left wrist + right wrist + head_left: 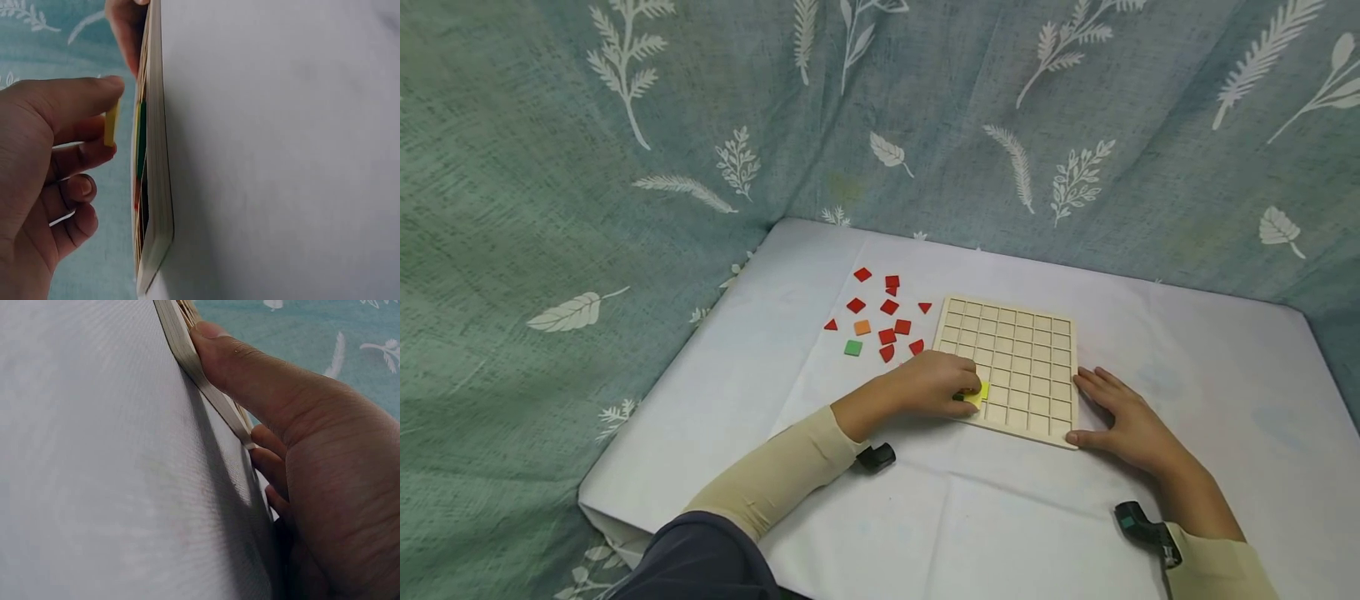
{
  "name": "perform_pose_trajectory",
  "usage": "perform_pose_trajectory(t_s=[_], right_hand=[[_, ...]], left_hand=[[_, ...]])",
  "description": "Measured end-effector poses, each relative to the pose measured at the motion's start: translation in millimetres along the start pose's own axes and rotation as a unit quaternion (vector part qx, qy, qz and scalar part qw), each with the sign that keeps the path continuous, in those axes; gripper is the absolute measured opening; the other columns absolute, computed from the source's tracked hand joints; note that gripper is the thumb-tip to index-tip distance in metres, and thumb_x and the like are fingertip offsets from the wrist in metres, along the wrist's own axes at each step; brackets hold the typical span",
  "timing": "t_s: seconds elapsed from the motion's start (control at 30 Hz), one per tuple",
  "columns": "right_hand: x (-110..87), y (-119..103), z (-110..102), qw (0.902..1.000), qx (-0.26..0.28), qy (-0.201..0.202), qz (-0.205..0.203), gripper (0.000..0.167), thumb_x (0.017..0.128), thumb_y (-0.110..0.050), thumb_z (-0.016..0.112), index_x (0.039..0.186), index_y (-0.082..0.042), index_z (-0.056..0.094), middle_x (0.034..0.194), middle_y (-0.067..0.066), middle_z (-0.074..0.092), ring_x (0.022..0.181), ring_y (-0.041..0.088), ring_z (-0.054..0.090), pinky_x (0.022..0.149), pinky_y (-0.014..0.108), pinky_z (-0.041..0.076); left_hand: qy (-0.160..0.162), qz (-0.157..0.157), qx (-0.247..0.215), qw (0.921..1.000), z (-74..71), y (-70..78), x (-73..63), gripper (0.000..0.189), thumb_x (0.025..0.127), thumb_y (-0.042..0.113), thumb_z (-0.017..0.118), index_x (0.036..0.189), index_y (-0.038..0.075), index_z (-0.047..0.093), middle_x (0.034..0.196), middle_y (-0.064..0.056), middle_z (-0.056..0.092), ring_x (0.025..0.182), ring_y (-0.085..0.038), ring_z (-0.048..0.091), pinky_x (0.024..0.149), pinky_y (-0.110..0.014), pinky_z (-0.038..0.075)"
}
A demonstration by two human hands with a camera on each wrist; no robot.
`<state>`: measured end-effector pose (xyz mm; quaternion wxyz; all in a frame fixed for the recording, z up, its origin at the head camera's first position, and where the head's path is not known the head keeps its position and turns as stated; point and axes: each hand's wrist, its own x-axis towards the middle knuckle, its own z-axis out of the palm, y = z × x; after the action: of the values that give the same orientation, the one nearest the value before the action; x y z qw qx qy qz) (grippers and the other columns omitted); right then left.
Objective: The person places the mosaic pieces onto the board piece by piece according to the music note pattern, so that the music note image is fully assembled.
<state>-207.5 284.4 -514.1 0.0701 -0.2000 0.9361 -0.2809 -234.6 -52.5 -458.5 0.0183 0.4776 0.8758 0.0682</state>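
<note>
My left hand (934, 382) pinches a thin yellow tile (110, 123) between thumb and fingers, just above the near left part of a wooden grid board (1030, 367). Another yellow piece (985, 390) shows beside the fingertips on the board. In the left wrist view a green piece (142, 140) stands edge-on in the board, with a bit of red nearby. The left hand hides most of that corner. My right hand (1123, 421) rests at the board's right edge, thumb on the near corner and fingers along the side; it touches the board's rim in the right wrist view.
Several red pieces (889, 307), squares, triangles and quarter rounds, lie scattered left of the board. An orange square (862, 327) and a green square (853, 347) lie among them. A white cloth (1000, 517) covers the table; patterned curtains (925, 125) hang behind and at the left.
</note>
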Motion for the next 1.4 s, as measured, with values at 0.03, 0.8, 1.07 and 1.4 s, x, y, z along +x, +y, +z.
perform_pose_trajectory(t_s=[0.03,0.8,1.07,1.4], right_hand=[[0.1,0,0,1.0000,0.000,0.000,0.000,0.106,0.072,-0.056,0.079,0.151,-0.004,0.032,0.156,0.017,0.027,0.145,0.037,0.012,0.103,0.068,0.018],[-0.6,-1,-1,1.0000,0.001,-0.003,0.007,0.106,0.072,-0.057,0.079,0.152,-0.005,0.031,0.156,0.017,0.026,0.145,0.036,0.011,0.102,0.069,0.017],[-0.3,-1,-2,1.0000,0.002,-0.002,0.006,0.105,0.073,-0.055,0.080,0.152,-0.005,0.031,0.156,0.016,0.026,0.145,0.035,0.011,0.103,0.068,0.017],[-0.5,-2,-3,1.0000,0.004,-0.001,0.007,0.106,0.072,-0.054,0.081,0.151,-0.003,0.032,0.155,0.017,0.027,0.144,0.038,0.012,0.103,0.068,0.017]], left_hand=[[-0.003,-0.003,0.002,1.0000,0.8,0.8,1.0,0.021,0.088,0.038,0.070,0.094,0.019,0.068,0.083,0.009,0.050,0.072,-0.006,0.044,0.062,-0.022,0.035],[-0.007,-0.006,0.012,0.9999,13.2,4.8,9.6,0.017,0.086,0.039,0.073,0.088,0.022,0.067,0.080,0.011,0.048,0.070,-0.004,0.043,0.060,-0.021,0.035],[-0.016,-0.015,0.009,0.9997,11.8,3.8,8.7,0.018,0.085,0.039,0.074,0.090,0.022,0.069,0.083,0.011,0.050,0.072,-0.004,0.045,0.061,-0.020,0.036],[-0.023,-0.019,0.008,0.9995,10.7,2.2,7.6,0.015,0.087,0.035,0.072,0.094,0.021,0.070,0.086,0.011,0.052,0.074,-0.005,0.047,0.064,-0.021,0.038]])
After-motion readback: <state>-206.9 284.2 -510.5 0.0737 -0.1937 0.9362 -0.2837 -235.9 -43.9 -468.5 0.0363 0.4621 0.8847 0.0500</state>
